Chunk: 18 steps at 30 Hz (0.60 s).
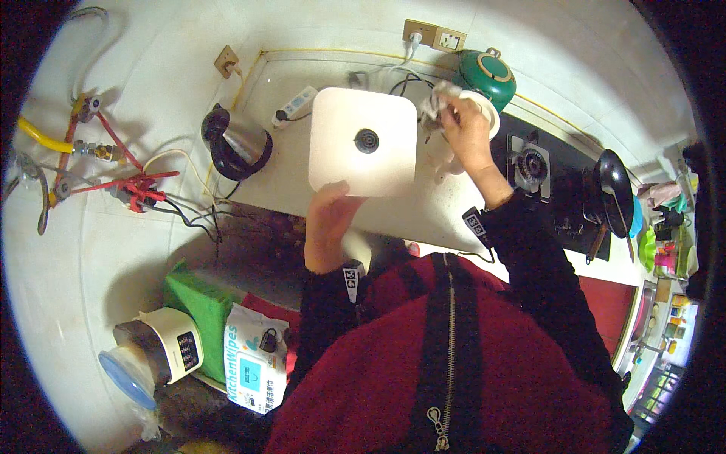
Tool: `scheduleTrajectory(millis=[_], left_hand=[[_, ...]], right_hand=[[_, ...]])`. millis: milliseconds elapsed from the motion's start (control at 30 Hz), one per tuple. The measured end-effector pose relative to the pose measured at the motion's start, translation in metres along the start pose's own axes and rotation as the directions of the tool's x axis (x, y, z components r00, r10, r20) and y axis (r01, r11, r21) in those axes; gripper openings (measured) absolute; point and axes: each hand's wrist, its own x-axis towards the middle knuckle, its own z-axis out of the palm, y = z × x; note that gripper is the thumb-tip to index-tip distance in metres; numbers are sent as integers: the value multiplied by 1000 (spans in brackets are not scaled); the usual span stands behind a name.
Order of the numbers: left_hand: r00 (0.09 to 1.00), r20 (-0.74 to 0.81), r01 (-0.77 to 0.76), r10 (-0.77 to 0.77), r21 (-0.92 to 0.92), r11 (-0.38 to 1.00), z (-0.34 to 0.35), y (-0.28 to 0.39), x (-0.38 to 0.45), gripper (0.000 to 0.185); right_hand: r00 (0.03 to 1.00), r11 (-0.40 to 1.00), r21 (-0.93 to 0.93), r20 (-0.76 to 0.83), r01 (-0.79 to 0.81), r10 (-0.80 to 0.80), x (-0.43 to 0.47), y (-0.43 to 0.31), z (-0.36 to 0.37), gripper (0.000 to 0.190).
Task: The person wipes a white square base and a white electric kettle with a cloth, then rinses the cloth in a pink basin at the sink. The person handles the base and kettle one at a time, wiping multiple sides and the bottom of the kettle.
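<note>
My left hand [333,218] grips the near edge of a white, square appliance [363,113] with rounded corners, its thumb on the pale face. A round black vent or fitting [366,141] sits in the middle of that face; the underside is hidden. A crumpled greyish cloth or wipe [438,103] is pinched in my right hand [468,127], to the right of the appliance and off its face. Just past that hand stand a white round vessel or lid [486,108], partly covered by it, and a green pot [492,79] with a gold-ringed lid.
On the white counter [272,184] are an electric kettle [235,142] and a power strip [295,106]. A black gas hob [527,164] with a wok [615,193] lies right. At lower left are a wipes pack [255,357] and a cream appliance [176,346]. Cables trail behind.
</note>
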Motion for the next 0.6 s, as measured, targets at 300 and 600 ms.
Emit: scheduleTrajectory(millis=[300, 600], left_hand=[[995, -88, 58, -51, 78, 995, -15, -13, -2, 40], [984, -158, 101, -78, 144, 984, 10, -5, -1, 50]], right_hand=[[984, 942, 287, -91, 176, -155, 35, -68, 17, 25], [899, 898, 51, 15, 437, -438, -6, -88, 35, 27]])
